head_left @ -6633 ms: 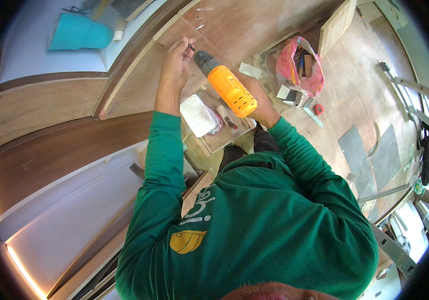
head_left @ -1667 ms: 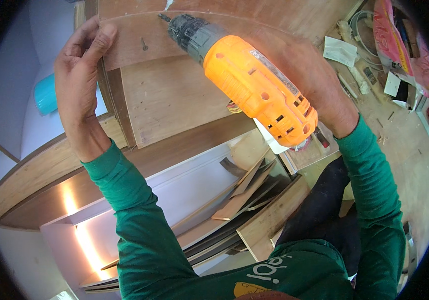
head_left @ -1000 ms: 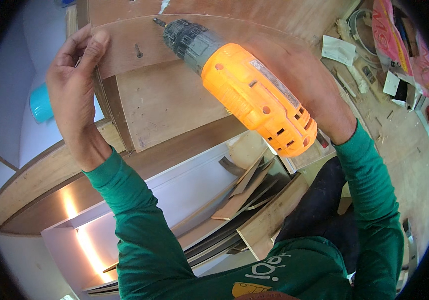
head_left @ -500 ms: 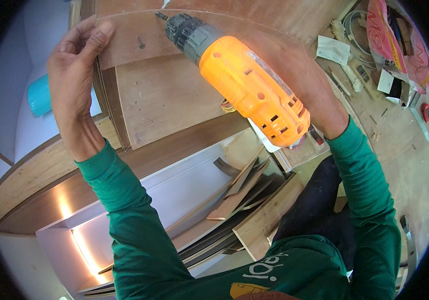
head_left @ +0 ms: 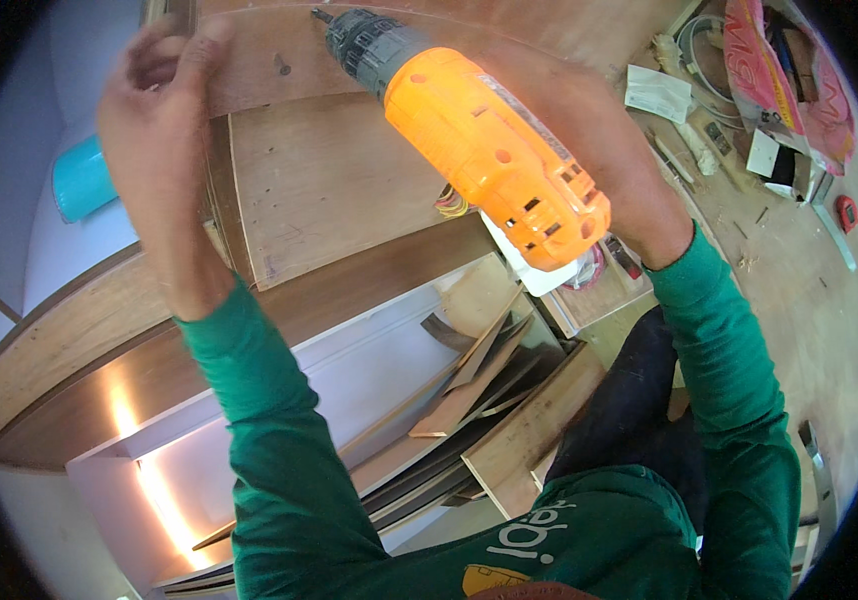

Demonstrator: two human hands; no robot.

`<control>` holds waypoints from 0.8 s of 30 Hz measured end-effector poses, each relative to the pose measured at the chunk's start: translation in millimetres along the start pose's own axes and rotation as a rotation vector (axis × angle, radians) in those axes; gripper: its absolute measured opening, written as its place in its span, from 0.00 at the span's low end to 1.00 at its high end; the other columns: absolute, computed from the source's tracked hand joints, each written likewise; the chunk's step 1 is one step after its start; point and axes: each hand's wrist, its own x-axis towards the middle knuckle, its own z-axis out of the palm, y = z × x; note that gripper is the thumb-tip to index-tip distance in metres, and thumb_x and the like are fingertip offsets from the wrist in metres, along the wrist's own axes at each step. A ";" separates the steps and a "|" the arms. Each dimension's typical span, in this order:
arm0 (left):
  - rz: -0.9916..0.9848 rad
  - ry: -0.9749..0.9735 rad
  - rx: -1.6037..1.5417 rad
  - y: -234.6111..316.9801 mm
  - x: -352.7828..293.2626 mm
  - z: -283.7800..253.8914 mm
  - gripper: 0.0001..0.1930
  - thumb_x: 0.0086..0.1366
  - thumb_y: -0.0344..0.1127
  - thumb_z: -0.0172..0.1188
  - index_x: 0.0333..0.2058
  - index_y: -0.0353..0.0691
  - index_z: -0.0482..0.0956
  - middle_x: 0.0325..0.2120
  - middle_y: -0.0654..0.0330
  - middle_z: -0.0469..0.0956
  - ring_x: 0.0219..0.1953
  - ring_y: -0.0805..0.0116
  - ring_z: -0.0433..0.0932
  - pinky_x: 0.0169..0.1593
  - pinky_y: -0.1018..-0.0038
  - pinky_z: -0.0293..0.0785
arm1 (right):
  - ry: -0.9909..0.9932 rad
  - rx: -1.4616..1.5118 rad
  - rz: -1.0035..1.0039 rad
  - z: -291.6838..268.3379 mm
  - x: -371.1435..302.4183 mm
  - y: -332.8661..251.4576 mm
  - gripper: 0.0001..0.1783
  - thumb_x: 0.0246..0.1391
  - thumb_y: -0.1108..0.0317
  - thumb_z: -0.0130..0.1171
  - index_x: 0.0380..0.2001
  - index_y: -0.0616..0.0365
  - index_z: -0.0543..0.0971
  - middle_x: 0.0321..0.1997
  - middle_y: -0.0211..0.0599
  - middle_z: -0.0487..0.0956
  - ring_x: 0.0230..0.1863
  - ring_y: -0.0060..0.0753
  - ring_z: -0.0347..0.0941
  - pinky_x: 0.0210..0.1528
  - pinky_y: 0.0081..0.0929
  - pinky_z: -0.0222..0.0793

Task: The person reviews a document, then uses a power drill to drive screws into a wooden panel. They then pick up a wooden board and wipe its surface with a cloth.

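Observation:
My right hand (head_left: 579,130) is wrapped round an orange and black cordless drill (head_left: 494,150); the drill hides most of its fingers. The drill's bit (head_left: 321,16) points up and left, over a reddish-brown wooden panel (head_left: 399,20). A screw (head_left: 282,65) stands in that panel, left of the drill's chuck. At the panel's left edge is my left hand (head_left: 154,110), blurred by motion, with fingers curled and thumb close to the index finger. Whatever lies between them, if anything, cannot be made out. A lighter plywood sheet (head_left: 339,180) sits below the panel.
Long wood offcuts (head_left: 469,390) lie in a white box-like recess below, where a light strip (head_left: 164,510) glows. A turquoise cylinder (head_left: 84,180) is at the left. On the right surface are a pink plastic bag (head_left: 759,70), a red tape measure (head_left: 847,213) and a small white box (head_left: 769,155).
My left hand has shifted slightly and is more blurred. The drill has moved a little up and left in the picture, still in my right hand.

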 end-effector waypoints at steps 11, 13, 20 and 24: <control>-0.731 0.246 -1.063 38.6 -192.1 169.5 0.17 0.74 0.45 0.64 0.40 0.33 0.78 0.32 0.62 0.78 0.33 0.72 0.75 0.38 0.72 0.72 | -0.116 -0.091 0.069 -11.9 10.3 -20.3 0.32 0.50 0.58 0.72 0.57 0.57 0.75 0.46 0.52 0.82 0.49 0.64 0.79 0.48 0.48 0.77; -0.821 0.274 -1.153 33.6 -170.0 180.3 0.22 0.77 0.50 0.61 0.35 0.33 0.78 0.29 0.62 0.79 0.31 0.73 0.75 0.36 0.73 0.72 | -0.153 -0.094 0.102 -15.1 11.3 -29.5 0.34 0.49 0.57 0.71 0.58 0.58 0.75 0.48 0.54 0.81 0.51 0.65 0.78 0.50 0.48 0.76; -1.042 0.340 -1.143 44.2 -125.1 172.0 0.38 0.75 0.64 0.58 0.42 0.22 0.83 0.37 0.48 0.86 0.40 0.59 0.86 0.46 0.66 0.84 | -0.278 -0.130 0.293 -32.9 24.4 -68.5 0.38 0.49 0.57 0.71 0.61 0.63 0.74 0.56 0.60 0.80 0.56 0.70 0.76 0.56 0.49 0.75; -1.148 0.323 -1.431 27.8 -123.2 172.1 0.44 0.74 0.67 0.57 0.47 0.15 0.78 0.46 0.39 0.83 0.49 0.52 0.85 0.56 0.60 0.83 | -0.190 -0.131 0.277 -26.2 26.3 -85.5 0.23 0.54 0.66 0.67 0.52 0.65 0.77 0.45 0.52 0.82 0.46 0.56 0.80 0.50 0.38 0.74</control>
